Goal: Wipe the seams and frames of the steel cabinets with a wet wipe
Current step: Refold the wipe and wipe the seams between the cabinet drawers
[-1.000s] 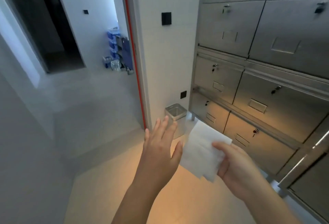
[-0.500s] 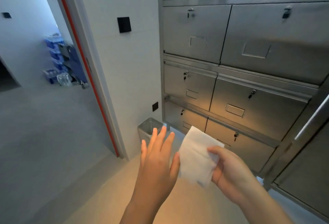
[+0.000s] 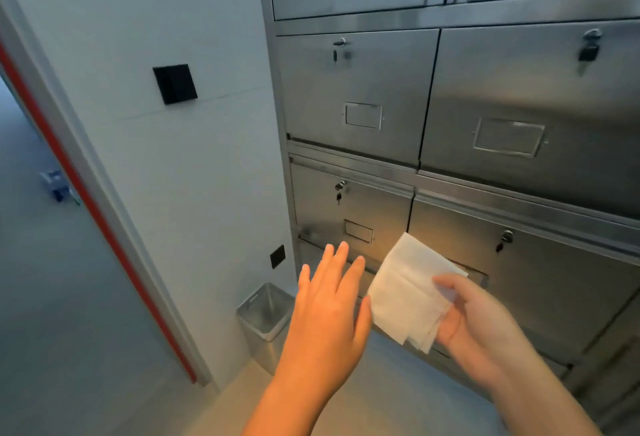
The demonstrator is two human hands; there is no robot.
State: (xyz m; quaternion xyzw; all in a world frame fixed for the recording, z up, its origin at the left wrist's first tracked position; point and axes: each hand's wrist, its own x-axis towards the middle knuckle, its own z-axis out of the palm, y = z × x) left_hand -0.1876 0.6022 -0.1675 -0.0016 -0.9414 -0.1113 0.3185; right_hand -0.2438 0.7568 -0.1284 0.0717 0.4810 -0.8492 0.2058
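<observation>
A folded white wet wipe [image 3: 408, 293] hangs in front of the lower doors, pinched at its right edge by my right hand [image 3: 481, 324]. My left hand [image 3: 329, 314] is flat and open just left of the wipe, its thumb near the wipe's lower left edge; I cannot tell whether they touch. Behind both stand the steel cabinets [image 3: 450, 96], a grid of doors with small key locks and label frames. A horizontal frame seam [image 3: 353, 153] runs between the door rows, and a vertical seam [image 3: 429, 99] splits each pair. Neither hand touches the steel.
A small steel waste bin [image 3: 266, 321] stands on the floor at the cabinet's left foot. A white wall with a black switch plate [image 3: 175, 83] and a lower black socket [image 3: 277, 256] flanks the cabinets. A red-edged door frame [image 3: 93, 207] opens to a corridor at left.
My view has swung right and closer to the cabinets, so the corridor has slid out at left. Both hands keep their pose, with the wipe still in the right.
</observation>
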